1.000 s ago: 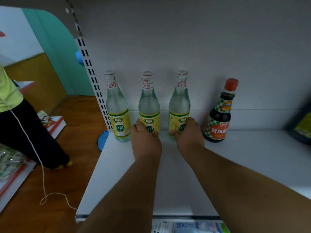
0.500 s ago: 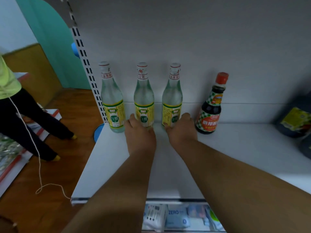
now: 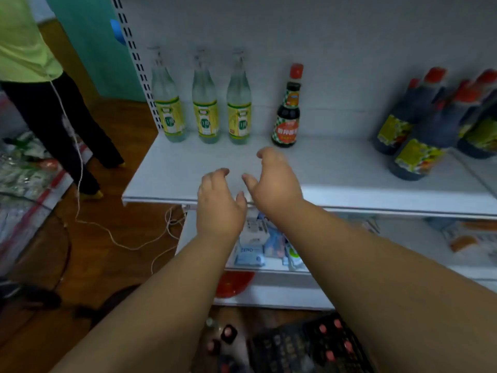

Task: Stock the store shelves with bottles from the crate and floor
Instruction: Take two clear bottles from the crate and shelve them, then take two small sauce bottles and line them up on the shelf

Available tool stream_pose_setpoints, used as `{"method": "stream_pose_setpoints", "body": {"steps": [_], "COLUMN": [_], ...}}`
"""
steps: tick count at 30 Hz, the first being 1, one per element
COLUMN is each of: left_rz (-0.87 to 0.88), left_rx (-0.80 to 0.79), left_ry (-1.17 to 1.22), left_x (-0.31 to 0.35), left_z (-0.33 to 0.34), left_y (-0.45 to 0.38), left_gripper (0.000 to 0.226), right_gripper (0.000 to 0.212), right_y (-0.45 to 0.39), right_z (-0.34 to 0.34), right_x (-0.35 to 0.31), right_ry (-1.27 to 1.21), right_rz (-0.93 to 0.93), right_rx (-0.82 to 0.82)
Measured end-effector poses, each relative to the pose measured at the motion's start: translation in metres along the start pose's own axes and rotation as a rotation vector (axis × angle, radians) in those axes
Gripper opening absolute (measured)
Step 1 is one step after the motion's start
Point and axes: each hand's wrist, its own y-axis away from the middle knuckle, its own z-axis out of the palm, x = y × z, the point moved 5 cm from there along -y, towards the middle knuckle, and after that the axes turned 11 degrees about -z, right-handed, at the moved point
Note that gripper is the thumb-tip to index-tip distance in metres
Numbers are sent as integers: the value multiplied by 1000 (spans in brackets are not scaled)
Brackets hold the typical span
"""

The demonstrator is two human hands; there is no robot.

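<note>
Three clear bottles with yellow-green labels stand in a row at the back left of the white shelf (image 3: 336, 181): left bottle (image 3: 168, 103), middle bottle (image 3: 205, 103), right bottle (image 3: 238, 103). A dark sauce bottle (image 3: 287, 111) with a red cap stands to their right. My left hand (image 3: 219, 203) and my right hand (image 3: 274, 184) hover over the shelf's front edge, fingers loosely curled, holding nothing. Low in the view, a dark crate (image 3: 309, 345) on the floor holds bottles with red caps.
Several large dark bottles (image 3: 419, 125) with red caps crowd the shelf's right end. Packets lie on the lower shelf (image 3: 258, 246). A person in a green top and black trousers (image 3: 53, 103) stands at the left on the wooden floor, beside a white cord (image 3: 113, 235).
Both hands have let go of the middle and right clear bottles and drawn back to the shelf's front edge. The view has tilted down and the crate has come into sight.
</note>
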Motion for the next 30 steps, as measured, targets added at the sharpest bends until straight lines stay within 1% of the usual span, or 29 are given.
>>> {"method": "stream_pose_setpoints", "body": {"steps": [5,7,11,15,17,19,21,25,30], "left_rz": [32,25,13,-25,-50,-71,-80,-168,-203], "left_rx": [-33,-52,-119,-218,-285,-343,-438,-559,-685], "left_ry": [-63,-74,-93,-56,-55,-116,-193,-302,-350], "left_x": [3,1,-6,-29,-53,-87,-123,-194,-269], "left_z": [11,23,64,116,147,179,210,258,320], "left_y": [98,137,209,262,281,299,315,347,374], "left_gripper": [50,50,50,47,46,41,39,46,51], "right_gripper": [45,41,43,44,44,44,43,43,44], "right_y": [94,130,199,258,280,303,330,393,448], "right_z": [-27,-36,-42,-24,-4,22,53,119,200], "right_x": [32,52,93,133,158,188,226,294,358], "right_ry": [10,11,17,-15,-5,15,14,-14,-23], "right_rz": [-76,-75,-42,4,42,78,163,335,438], "right_rx": [-54,-75,-144,-195,-227,-276,-341,-458,-556]}}
